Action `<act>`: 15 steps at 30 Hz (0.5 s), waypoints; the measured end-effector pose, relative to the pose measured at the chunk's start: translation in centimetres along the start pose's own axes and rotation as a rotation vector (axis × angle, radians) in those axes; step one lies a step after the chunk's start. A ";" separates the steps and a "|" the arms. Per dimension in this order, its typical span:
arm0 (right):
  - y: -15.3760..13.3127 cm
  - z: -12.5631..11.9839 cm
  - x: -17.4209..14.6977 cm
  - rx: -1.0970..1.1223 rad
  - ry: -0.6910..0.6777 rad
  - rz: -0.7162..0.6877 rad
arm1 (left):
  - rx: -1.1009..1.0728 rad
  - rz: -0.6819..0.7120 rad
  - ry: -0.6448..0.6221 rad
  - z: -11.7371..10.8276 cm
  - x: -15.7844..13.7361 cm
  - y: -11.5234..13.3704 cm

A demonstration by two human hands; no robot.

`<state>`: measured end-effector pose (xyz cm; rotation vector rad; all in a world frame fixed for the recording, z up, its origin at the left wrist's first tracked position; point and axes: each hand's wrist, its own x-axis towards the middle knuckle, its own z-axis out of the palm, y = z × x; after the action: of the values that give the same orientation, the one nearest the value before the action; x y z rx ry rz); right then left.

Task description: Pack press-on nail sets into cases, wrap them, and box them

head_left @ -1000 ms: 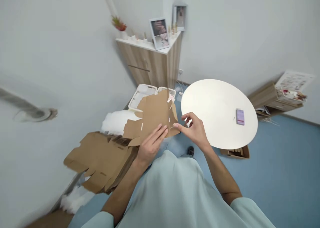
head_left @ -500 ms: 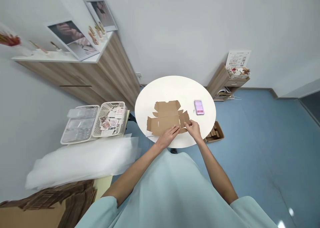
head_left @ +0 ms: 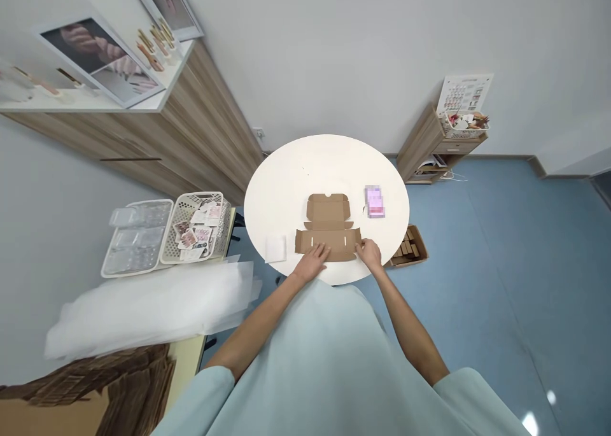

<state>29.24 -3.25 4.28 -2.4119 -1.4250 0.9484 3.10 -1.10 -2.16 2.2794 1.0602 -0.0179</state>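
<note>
A brown cardboard box blank [head_left: 328,213] lies unfolded on the white oval table [head_left: 281,181], its lid part toward the far side and its side flaps partly raised. My left hand [head_left: 311,262] rests flat on the blank's near left part, fingers stretched out. At the right end, my right hand [head_left: 369,254] pinches the side flap between thumb and fingers. Right of the blank lies a pink and purple item [head_left: 375,202], blurred out. A white square sheet or pouch [head_left: 275,249] lies to the left of the blank.
On the left stand a white basket of cards [head_left: 195,229], a basket of clear plastic packs [head_left: 138,239], white wrapping sheets [head_left: 153,309] and stacked flat cardboard [head_left: 138,385]. An open carton [head_left: 411,248] sits on the floor at right, near a small wooden cabinet [head_left: 422,143].
The blank has turned straighter, and its lid's side flaps are folded in. My left hand has slid left along it. The white square, mostly covered before, now shows.
</note>
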 end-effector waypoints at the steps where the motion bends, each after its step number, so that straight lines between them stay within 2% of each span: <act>1: -0.3 -0.2 0.1 -0.027 0.027 -0.013 | -0.017 -0.028 0.015 -0.1 -0.4 -0.6; 5: -2.9 -1.0 1.0 -0.114 0.114 -0.115 | -0.097 -0.150 0.045 -0.7 -1.6 -2.3; 10: -7.3 -0.5 3.5 -0.139 -0.052 -0.135 | -0.178 -0.238 0.076 -1.4 -1.7 -2.4; 13: -8.5 0.6 4.9 -0.157 -0.126 -0.116 | -0.206 -0.264 0.061 -1.9 -1.7 -2.2; 15: -8.6 1.4 5.5 -0.140 -0.143 -0.150 | -0.226 -0.279 0.054 -2.2 -1.8 -2.2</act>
<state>24.05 5.60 4.69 -2.3315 -1.7500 1.0353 -0.21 -0.09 -1.05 1.9272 1.3305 0.0473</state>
